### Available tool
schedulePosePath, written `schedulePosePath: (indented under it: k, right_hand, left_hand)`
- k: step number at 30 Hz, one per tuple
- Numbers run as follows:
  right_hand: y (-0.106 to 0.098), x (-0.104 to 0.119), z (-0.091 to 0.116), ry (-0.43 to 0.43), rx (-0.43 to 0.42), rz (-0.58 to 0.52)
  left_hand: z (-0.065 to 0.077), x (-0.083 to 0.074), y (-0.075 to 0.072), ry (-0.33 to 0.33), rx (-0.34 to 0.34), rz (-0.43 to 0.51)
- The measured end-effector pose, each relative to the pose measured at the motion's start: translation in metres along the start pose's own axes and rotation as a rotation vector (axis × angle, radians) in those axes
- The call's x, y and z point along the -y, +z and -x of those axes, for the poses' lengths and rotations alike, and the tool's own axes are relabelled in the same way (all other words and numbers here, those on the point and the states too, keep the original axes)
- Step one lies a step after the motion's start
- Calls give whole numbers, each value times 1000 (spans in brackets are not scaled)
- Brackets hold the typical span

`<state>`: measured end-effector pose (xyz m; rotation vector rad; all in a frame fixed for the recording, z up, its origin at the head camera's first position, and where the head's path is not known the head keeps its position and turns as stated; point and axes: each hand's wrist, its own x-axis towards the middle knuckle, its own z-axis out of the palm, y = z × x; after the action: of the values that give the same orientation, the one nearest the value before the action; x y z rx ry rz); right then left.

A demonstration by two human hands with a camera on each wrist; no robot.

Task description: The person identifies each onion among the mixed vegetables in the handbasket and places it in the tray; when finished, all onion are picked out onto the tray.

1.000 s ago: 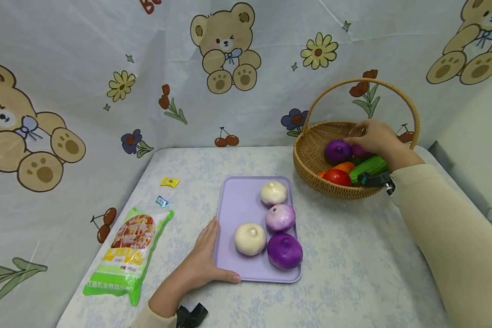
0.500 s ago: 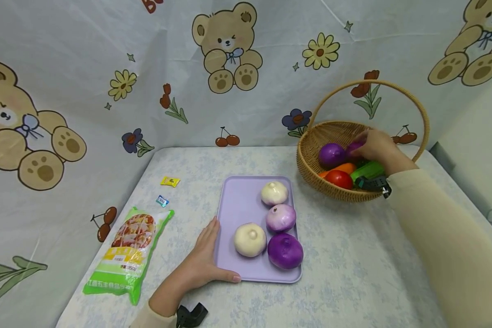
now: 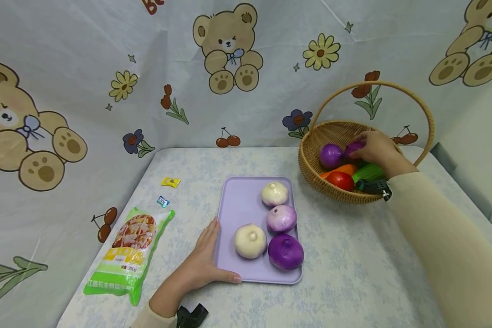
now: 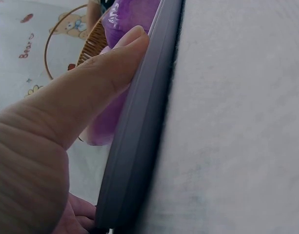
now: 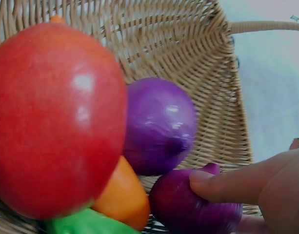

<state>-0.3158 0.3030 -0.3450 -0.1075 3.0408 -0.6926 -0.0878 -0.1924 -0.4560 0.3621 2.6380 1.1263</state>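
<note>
In the head view my left hand (image 3: 202, 264) rests against the near left corner of a lilac tray (image 3: 233, 196), fingers straight along its left side. The left wrist view has my thumb (image 4: 108, 61) at the tray's rim. Two white onions (image 3: 250, 241), a pale purple onion (image 3: 281, 218) and a dark purple onion (image 3: 286, 252) sit on the tray. My right hand (image 3: 379, 150) reaches into a wicker basket (image 3: 307, 159) and holds a small purple onion (image 5: 183, 200) between thumb and fingers; its far side is hidden.
Another purple onion (image 3: 331, 156), a tomato (image 3: 341, 181), an orange vegetable (image 3: 344, 169) and a ridged green vegetable (image 3: 369, 172) lie in the basket under its arched handle (image 3: 430, 123). A green food bag (image 3: 127, 255) and two small packets, yellow (image 3: 171, 182) and blue (image 3: 162, 201), lie left.
The basket has shifted slightly right. My right hand has moved a little left and lower within it, staying on the small purple onion. My left hand stays at the tray.
</note>
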Motion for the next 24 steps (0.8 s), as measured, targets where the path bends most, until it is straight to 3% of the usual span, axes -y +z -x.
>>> schedulePosePath:
  k: [6, 13, 24]
  right_hand:
    - [-10, 11, 8, -37, -7, -62]
    - [-23, 47, 25, -150, -30, -66]
    - [-8, 115, 60, -289, -17, -149]
  left_hand:
    - [0, -1, 0, 7, 6, 0]
    - [1, -2, -1, 1, 5, -4]
    - [1, -3, 0, -6, 3, -3]
